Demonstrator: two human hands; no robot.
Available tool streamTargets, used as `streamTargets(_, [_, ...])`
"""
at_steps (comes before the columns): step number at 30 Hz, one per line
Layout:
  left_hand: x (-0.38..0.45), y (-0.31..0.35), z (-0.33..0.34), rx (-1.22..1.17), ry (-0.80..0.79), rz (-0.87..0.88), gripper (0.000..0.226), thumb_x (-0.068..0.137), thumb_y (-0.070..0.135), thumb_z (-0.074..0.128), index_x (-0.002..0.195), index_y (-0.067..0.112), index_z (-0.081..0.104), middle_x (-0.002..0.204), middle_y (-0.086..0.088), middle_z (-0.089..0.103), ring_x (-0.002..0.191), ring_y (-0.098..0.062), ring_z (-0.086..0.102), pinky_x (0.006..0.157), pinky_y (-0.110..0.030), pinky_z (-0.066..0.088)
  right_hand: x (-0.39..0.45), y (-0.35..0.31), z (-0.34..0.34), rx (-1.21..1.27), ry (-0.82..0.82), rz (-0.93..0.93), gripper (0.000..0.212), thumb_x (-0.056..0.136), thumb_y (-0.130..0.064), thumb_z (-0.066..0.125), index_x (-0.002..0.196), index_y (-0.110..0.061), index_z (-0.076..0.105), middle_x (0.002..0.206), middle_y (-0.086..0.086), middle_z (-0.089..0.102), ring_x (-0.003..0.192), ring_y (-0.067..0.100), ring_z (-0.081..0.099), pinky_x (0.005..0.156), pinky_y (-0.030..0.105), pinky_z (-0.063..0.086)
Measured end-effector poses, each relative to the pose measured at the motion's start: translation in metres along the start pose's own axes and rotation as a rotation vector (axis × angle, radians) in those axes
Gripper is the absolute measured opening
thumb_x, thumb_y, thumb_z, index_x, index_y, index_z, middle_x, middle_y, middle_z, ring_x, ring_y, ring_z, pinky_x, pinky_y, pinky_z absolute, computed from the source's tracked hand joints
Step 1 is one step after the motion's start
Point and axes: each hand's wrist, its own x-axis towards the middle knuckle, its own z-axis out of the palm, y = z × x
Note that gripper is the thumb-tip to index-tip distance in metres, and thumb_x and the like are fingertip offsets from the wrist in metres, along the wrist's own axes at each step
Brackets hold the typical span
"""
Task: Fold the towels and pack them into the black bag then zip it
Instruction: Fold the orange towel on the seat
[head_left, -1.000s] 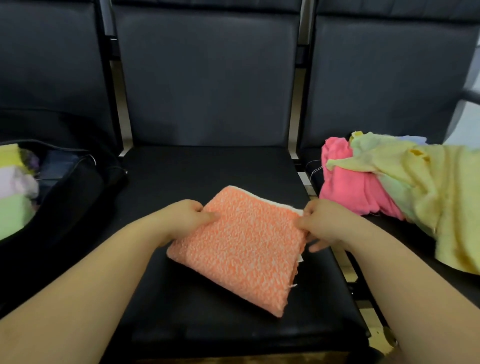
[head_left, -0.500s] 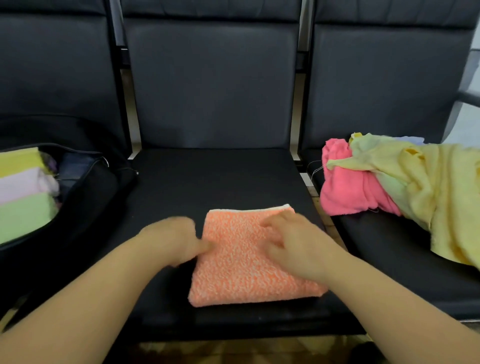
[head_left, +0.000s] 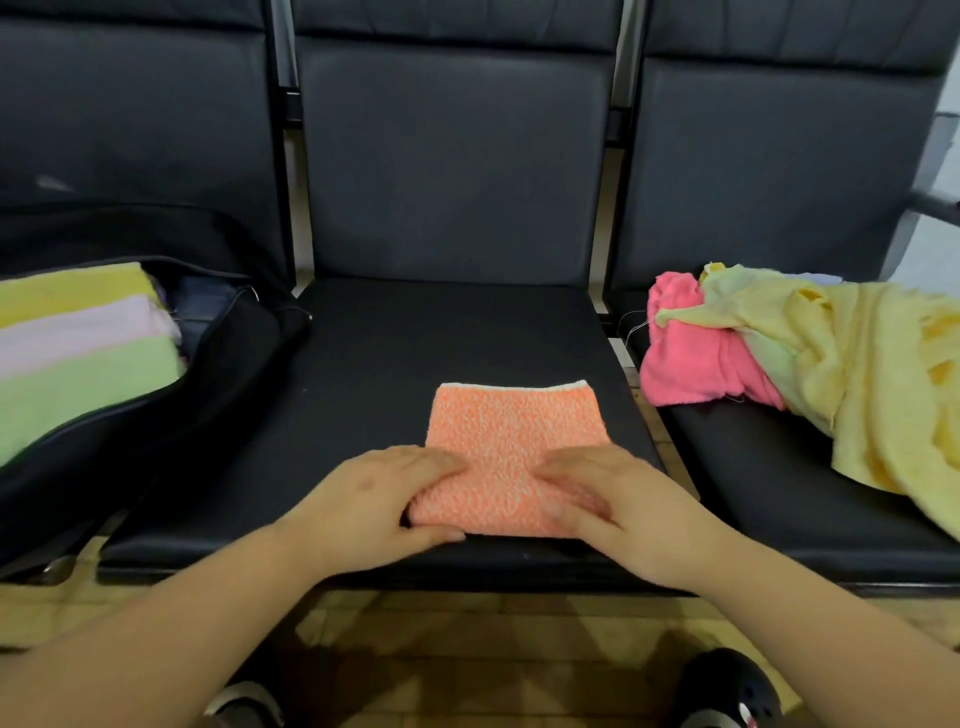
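The head view shows both hands at the lower middle of the frame, on the near edge of a folded orange towel (head_left: 506, 457). The left hand (head_left: 374, 499) lays its fingers (head_left: 436, 462) nearly straight on top of the towel's near left corner, with the thumb running along the front edge below it, so the corner sits lightly held between them. The right hand (head_left: 631, 506) rests flat, its fingers (head_left: 563, 467) straight and together, pressing the near right part. The towel lies square on the middle black seat (head_left: 374, 364). At the left of the frame an open black bag (head_left: 208, 374) holds folded towels (head_left: 78, 343) in yellow, pale pink and green. At the right, on the next seat (head_left: 769, 467), a pink towel (head_left: 696, 358) and a yellow towel (head_left: 872, 374) lie crumpled, touching.
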Motion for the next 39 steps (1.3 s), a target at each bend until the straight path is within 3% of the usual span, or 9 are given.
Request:
streamTargets(2, [-0.006,-0.004,0.002,-0.028,0.039,-0.058,0.081,0.079,0.083,0.023,0.133,0.030,0.053,0.131,0.011,0.059,0.119,-0.008,0.056,0.102,-0.029,0.044,-0.011,-0.003,0.000,0.005,-0.031,0.032,0.084,0.071,-0.084,0.023,0.142,-0.041,0.037,0.148,-0.022,0.034,0.136,-0.004,0.027,0.109,0.012,0.015])
streamTargets(6, [-0.008,0.003,-0.002,-0.069,-0.040,-0.105,0.092,0.070,0.089,0.015,0.139,0.034,0.042,0.137,0.016,0.051,0.122,-0.003,0.051,0.101,-0.013,0.031,-0.014,-0.002,-0.007,-0.049,-0.022,0.111,0.076,0.079,-0.067,0.056,0.144,-0.035,0.034,0.147,-0.016,0.036,0.135,0.005,0.032,0.113,0.020,0.014])
streamTargets(9, [-0.001,0.006,-0.002,-0.014,-0.015,-0.162,0.058,0.087,0.065,0.032,0.133,0.031,0.044,0.114,0.010,0.064,0.096,-0.005,0.059,0.083,-0.012,0.039,-0.011,-0.001,-0.013,-0.051,-0.020,0.167,0.074,0.079,-0.060,0.063,0.142,-0.034,0.035,0.141,-0.013,0.043,0.132,0.011,0.037,0.110,0.022,0.023])
streamTargets(16, [0.037,-0.002,-0.013,-0.221,0.091,-0.422,0.028,0.095,0.051,0.039,0.089,0.025,0.048,0.070,0.001,0.061,0.068,-0.011,0.059,0.066,-0.029,0.045,0.014,0.019,-0.023,-0.089,0.051,0.242,0.068,0.073,-0.062,0.067,0.129,-0.030,0.044,0.084,-0.012,0.058,0.077,0.005,0.054,0.068,0.021,0.043])
streamTargets(22, [0.079,-0.009,-0.014,-0.306,0.080,-0.540,0.035,0.097,0.051,0.032,0.089,0.023,0.052,0.083,0.002,0.061,0.076,-0.012,0.057,0.068,-0.031,0.042,0.045,0.032,-0.028,0.306,0.220,0.431,0.041,0.082,-0.061,0.053,0.087,-0.022,0.061,0.085,-0.008,0.064,0.082,0.011,0.061,0.072,0.028,0.048])
streamTargets(25, [0.096,-0.013,-0.013,-0.348,0.094,-0.634,0.044,0.095,0.057,0.033,0.106,0.021,0.055,0.095,0.003,0.061,0.086,-0.013,0.057,0.073,-0.031,0.042,0.060,0.037,-0.023,0.335,0.268,0.504,0.047,0.087,-0.058,0.050,0.103,-0.017,0.065,0.097,-0.002,0.067,0.092,0.017,0.062,0.080,0.033,0.049])
streamTargets(29, [0.111,-0.019,-0.015,-0.288,-0.061,-0.658,0.067,0.084,0.073,0.030,0.119,0.021,0.052,0.106,0.003,0.059,0.094,-0.015,0.057,0.076,-0.032,0.045,0.076,0.042,-0.020,0.301,0.304,0.591,0.039,0.087,-0.053,0.057,0.101,-0.016,0.055,0.089,-0.004,0.059,0.086,0.018,0.057,0.067,0.029,0.042])
streamTargets(33, [0.127,-0.026,-0.011,-0.178,-0.247,-0.688,0.076,0.078,0.079,0.033,0.122,0.019,0.051,0.106,0.002,0.054,0.094,-0.016,0.053,0.077,-0.032,0.043,0.086,0.048,-0.020,0.305,0.226,0.667,0.041,0.088,-0.043,0.059,0.122,-0.021,0.051,0.118,0.002,0.055,0.109,0.021,0.055,0.091,0.033,0.045])
streamTargets(39, [0.133,-0.027,-0.009,-0.254,-0.326,-0.717,0.080,0.077,0.077,0.043,0.119,0.010,0.055,0.101,0.003,0.057,0.087,-0.013,0.053,0.066,-0.026,0.039,0.089,0.046,-0.024,0.301,0.121,0.674,0.026,0.092,-0.028,0.052,0.116,-0.018,0.054,0.100,-0.001,0.057,0.090,0.016,0.055,0.074,0.030,0.043])
